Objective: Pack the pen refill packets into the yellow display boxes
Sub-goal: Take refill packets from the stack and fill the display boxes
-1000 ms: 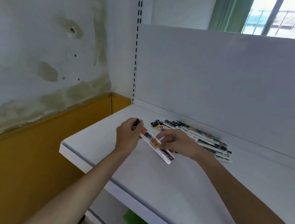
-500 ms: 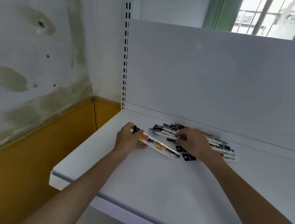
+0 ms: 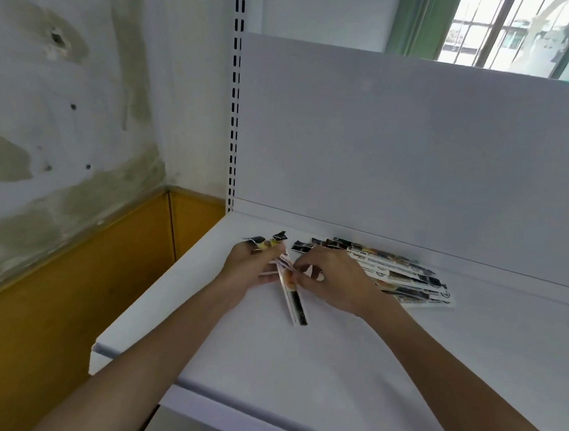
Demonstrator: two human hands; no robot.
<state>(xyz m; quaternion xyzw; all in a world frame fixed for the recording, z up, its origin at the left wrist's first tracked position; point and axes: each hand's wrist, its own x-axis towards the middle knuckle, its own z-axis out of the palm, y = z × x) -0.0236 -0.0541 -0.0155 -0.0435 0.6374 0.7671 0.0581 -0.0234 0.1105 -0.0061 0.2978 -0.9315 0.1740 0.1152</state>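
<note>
Left hand (image 3: 249, 267): curled around a small bunch of packets (image 3: 278, 237), whose dark ends stick out past the fingertips toward the back of the shelf. The hand is held just above the shelf surface, palm turned toward the other hand.
Right hand (image 3: 335, 281): fingers bent, with thumb and fingertips pinching a single packet (image 3: 294, 300) near its upper end. The knuckles face up and the wrist lies over the near edge of the loose pile.
Single packet: long, narrow and clear-fronted, with a dark strip along its lower half. It slants from between the two hands down toward the viewer. Its upper end sits right against the left hand's fingers, and I cannot tell whether that hand also has hold of it. Whether its lower tip touches the shelf is unclear.
Loose pile of packets (image 3: 405, 277): fanned out flat on the shelf, just beyond and to the right of the right hand, close to the back panel. The packets overlap one another and their print is too blurred to read.
Shelf (image 3: 297, 371): white and flat, with a raised lip along the front edge.
Back panel (image 3: 402, 150): plain white, standing upright behind the pile.
Slotted upright (image 3: 234, 107): a white post with paired dark slots at the shelf's left rear corner.
Wall (image 3: 63, 93): stained white plaster above a yellow lower band (image 3: 64, 282).
Window (image 3: 533, 34): barred, at the upper right above the panel.
</note>
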